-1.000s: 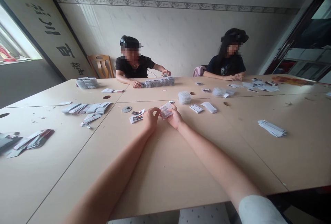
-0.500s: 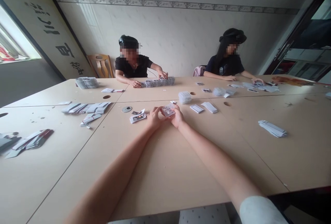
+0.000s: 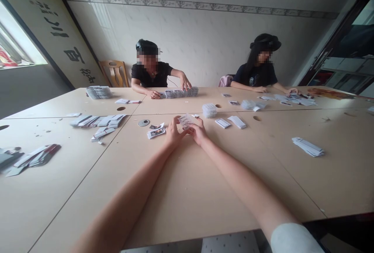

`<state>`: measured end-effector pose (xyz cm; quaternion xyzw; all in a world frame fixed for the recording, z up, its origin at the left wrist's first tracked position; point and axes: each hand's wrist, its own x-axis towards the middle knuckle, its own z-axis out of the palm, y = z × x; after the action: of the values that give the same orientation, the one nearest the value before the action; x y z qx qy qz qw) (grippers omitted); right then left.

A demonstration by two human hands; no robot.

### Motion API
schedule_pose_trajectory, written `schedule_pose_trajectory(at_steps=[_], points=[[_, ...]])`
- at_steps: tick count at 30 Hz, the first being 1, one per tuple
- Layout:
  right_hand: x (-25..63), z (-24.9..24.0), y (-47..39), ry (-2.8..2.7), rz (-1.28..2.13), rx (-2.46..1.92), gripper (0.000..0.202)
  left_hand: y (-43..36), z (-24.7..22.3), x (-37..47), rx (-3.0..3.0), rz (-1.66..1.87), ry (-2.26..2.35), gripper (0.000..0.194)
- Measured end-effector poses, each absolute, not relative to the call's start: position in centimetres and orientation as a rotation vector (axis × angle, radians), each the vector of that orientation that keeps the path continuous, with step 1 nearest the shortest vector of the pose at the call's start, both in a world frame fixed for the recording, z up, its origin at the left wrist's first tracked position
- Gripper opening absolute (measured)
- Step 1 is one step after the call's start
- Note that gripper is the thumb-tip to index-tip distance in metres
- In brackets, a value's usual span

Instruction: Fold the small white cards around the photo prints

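Between my two hands is a small, clear plastic case (image 3: 186,120), tilted above the table. My left hand (image 3: 173,133) grips its left side, and my right hand (image 3: 199,131) has fingers on its lower right. What lies inside the case is too blurred to make out. Just left of my left hand is a small stack of printed cards (image 3: 156,133) with dark pictures. A stack of clear plastic cases (image 3: 209,110) stands beyond my right hand. Two piles of white cards (image 3: 223,123) lie to the right.
Bundles of cards (image 3: 97,121) cover the left side, and another bundle (image 3: 307,146) lies at right. Across the table (image 3: 187,206), one person (image 3: 150,69) handles a row of stacked cases (image 3: 177,94); another person (image 3: 257,71) reaches over loose cards (image 3: 298,99). A round grey disc (image 3: 143,122) lies near centre.
The clear case has shifted slightly left and up in my hands and its tilt has changed. My right fingers have moved lower on it. The left co-worker's raised hand has moved along the stacks.
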<state>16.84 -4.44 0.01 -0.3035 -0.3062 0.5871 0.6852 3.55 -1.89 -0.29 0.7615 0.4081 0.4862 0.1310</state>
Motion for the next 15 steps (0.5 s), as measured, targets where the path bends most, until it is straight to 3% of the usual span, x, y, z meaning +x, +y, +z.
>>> schedule_pose_trajectory(at_steps=[15], points=[[17.46, -0.06, -4.22, -0.614, 1.39, -0.61, 0.056, -2.61, 0.56, 3.28, 2.288, 1.285, 1.068, 0.058]])
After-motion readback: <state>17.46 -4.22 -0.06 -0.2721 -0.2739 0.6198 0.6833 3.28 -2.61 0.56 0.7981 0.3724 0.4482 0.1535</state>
